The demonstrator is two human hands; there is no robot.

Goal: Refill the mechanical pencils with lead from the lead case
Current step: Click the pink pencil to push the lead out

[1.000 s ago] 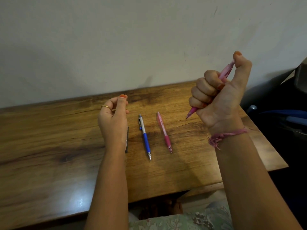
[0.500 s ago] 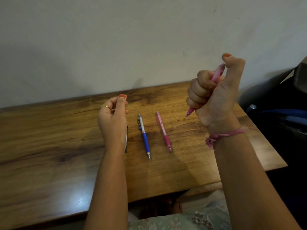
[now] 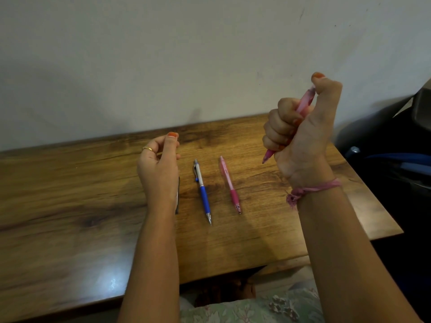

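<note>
Surface (image 3: 70,206): wood-grain top, glossy, one bright light reflection near front edge. Wall (image 3: 163,54): plain off-white, faintly marked, directly behind. Dark furniture (image 3: 396,141) at right.

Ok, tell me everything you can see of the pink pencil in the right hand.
The pink pencil looks like translucent pale pink plastic with a darker magenta tip end. It is held tilted, tip down-left, above the wooden table, touching nothing but the right hand. The fingers curl round its middle, hiding the grip, and the thumb presses its top end. No lead is visible.

Home study: wooden desk (image 3: 70,206), plain wall (image 3: 163,54)
</note>
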